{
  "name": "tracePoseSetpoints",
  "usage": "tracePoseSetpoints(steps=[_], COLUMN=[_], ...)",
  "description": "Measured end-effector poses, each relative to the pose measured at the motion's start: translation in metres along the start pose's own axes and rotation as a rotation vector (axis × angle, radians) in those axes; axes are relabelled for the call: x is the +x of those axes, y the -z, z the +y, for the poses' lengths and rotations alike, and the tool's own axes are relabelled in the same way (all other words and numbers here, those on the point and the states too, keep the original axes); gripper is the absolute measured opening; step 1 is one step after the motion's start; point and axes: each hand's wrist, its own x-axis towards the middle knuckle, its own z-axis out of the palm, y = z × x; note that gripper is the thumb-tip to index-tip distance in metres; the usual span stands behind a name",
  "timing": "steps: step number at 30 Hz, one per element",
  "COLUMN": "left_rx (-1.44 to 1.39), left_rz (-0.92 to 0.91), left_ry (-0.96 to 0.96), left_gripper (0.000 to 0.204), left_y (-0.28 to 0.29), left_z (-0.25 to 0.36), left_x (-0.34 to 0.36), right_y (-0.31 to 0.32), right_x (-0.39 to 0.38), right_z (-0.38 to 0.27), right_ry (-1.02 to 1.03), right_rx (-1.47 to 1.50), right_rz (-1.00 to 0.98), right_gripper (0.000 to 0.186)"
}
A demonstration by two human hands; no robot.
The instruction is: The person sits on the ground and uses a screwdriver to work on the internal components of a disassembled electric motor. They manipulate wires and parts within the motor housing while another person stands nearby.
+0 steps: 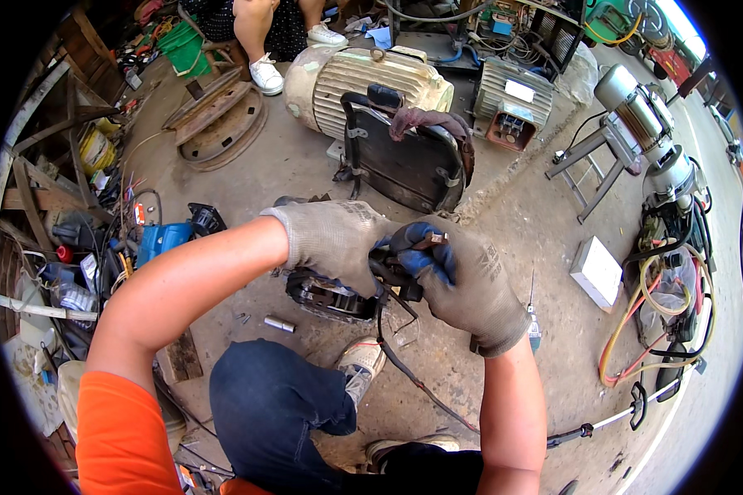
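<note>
Both gloved hands are on a dark mechanical part with an attached black cable (421,379), above a finned black housing (330,301) on the floor. My left hand (338,243) has its fingers curled onto the part, partly hidden. My right hand (466,289), in a blue-fingered glove, pinches a short brownish metal piece (431,240) against it; its kind I cannot make out. A silver cylinder (280,324) lies left of the housing. A screwdriver-like tool with a teal handle (533,330) lies beside my right forearm.
Large electric motor (363,87), black padded frame (404,165), smaller motor (512,99) and rusty rim (215,132) stand ahead. Another person's legs (264,58) are behind. Clutter and a blue case (163,242) line the left; a white box (594,272), machine (636,107) and hoses (648,305) the right.
</note>
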Motion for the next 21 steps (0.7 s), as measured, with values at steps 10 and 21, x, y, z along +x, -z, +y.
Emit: tracePoseSetpoints(steps=[10, 21], left_rx=[-0.047, -0.004], left_rz=[-0.001, -0.015], left_ry=[-0.003, 0.02], left_gripper=[0.055, 0.059], left_y=[0.0018, 0.0022], left_z=[-0.0034, 0.0004], left_x=[-0.002, -0.0016], right_y=[-0.0015, -0.0014], right_x=[0.0015, 0.0039], right_z=[-0.0067, -0.0064], right_ry=[0.088, -0.018], right_rx=[-0.156, -0.103], right_rz=[0.034, 0.051], right_gripper=[0.035, 0.022])
